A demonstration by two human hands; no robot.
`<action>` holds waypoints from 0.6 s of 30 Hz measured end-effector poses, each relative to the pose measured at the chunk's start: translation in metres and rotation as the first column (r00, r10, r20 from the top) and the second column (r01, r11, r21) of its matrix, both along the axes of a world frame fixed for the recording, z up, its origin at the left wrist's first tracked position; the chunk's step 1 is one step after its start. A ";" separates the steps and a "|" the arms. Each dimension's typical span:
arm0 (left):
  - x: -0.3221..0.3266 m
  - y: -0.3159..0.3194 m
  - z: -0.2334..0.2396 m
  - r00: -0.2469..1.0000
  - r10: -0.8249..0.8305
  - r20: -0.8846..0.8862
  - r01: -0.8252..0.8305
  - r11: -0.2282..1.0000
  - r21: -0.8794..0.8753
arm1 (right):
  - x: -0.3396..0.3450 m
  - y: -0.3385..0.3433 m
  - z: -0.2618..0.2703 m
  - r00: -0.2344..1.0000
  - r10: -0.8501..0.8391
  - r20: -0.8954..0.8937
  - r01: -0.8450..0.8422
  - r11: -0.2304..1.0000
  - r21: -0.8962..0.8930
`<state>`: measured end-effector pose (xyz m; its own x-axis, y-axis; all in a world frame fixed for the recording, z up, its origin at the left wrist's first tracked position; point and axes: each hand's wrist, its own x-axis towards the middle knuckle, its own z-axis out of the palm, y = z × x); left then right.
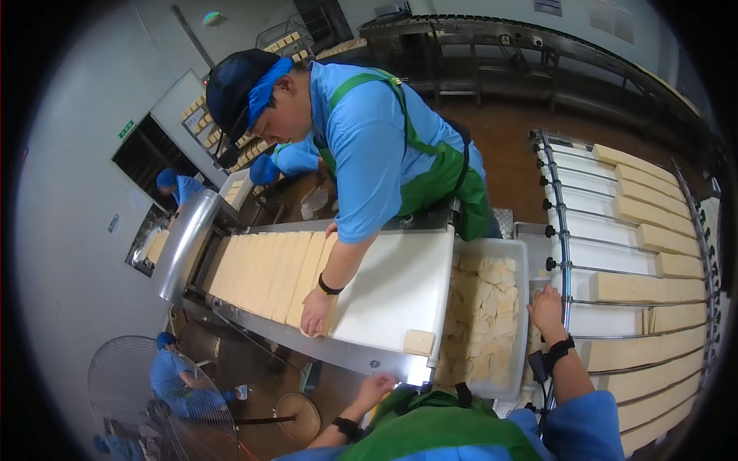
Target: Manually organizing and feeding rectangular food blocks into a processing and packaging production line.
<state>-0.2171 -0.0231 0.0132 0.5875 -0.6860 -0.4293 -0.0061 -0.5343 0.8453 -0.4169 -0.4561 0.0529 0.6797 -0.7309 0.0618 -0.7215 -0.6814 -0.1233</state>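
Observation:
My left hand (376, 390) is beside the metal corner of a white conveyor belt (398, 276), fingers loosely bent, nothing visible in them. My right hand (545, 311) is over the gap between a white plastic crate (522, 322) and a railed slatted conveyor (559, 190); its fingers point away from me, and what they touch is unclear. Broken pale food pieces (484, 317) fill the crate. On the belt, rows of pale food slices (262, 271) lie packed side by side, and a single slice (419, 342) lies near the close corner.
Across the belt, a co-worker (369, 150) leans over, a hand (316, 314) on the nearest row. Long stacks of slices (646, 348) sit between the rails at right. A large fan (164, 397) stands lower left. Other workers and loaded racks (202, 118) are farther back.

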 end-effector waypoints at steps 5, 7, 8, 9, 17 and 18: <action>0.016 -0.001 0.004 0.992 0.116 -0.054 -0.120 0.990 -0.073 | 0.006 0.005 0.006 0.997 -0.024 -0.076 0.022 0.999 -0.037; 0.030 0.011 0.000 0.985 0.102 0.141 -0.120 0.985 0.121 | 0.025 0.022 0.018 0.995 0.100 0.029 -0.101 0.993 0.056; 0.036 0.022 -0.011 0.960 0.195 0.202 -0.219 0.970 0.102 | 0.050 0.040 0.034 0.973 0.185 0.137 -0.210 0.958 0.195; 0.042 0.030 -0.015 0.944 0.271 0.187 -0.282 0.959 0.029 | 0.070 0.060 0.057 0.936 0.273 0.223 -0.343 0.853 0.394; 0.135 0.053 -0.013 0.677 0.599 0.427 -0.611 0.781 -0.127 | 0.205 0.195 0.107 0.507 0.756 0.414 -0.760 0.167 0.628; 0.147 0.060 -0.016 0.625 0.611 0.486 -0.648 0.753 -0.114 | 0.225 0.206 0.104 0.432 0.794 0.427 -0.789 0.104 0.606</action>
<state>-0.0696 0.0365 -0.0024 0.9986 -0.0526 -0.0087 -0.0253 -0.6120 0.7904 -0.1916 -0.2496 0.1572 0.8973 0.4271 -0.1114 0.1717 -0.5703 -0.8033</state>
